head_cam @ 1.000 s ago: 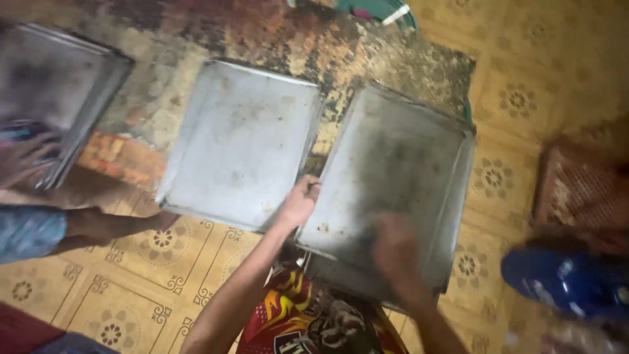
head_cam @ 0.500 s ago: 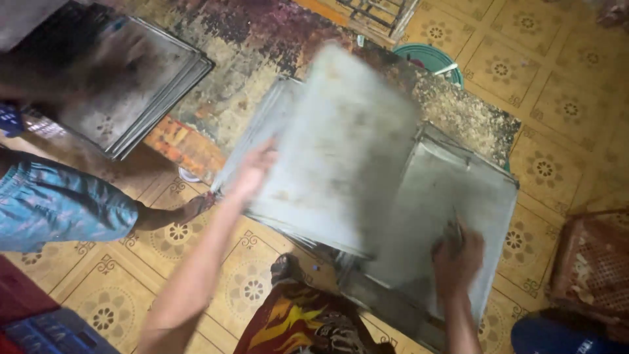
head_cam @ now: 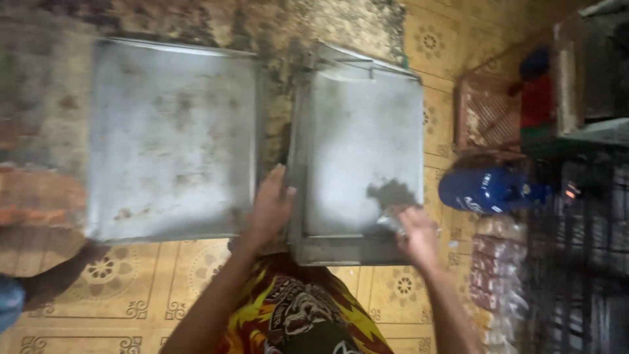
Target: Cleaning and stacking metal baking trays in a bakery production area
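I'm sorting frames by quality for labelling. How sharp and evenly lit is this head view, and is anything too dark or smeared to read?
Head view: soft motion blur throughout; the left hand and right hand are smeared at the edges. The two metal trays catch dull, even light, no hard glare. The wire rack at the right is nearly lost in shadow.

A worn, stained low table (head_cam: 275,26) carries two metal baking trays (head_cam: 171,137) side by side.

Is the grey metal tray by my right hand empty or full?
Empty: the grey metal tray shows bare, stained metal; only a dark smear lies near the right hand.
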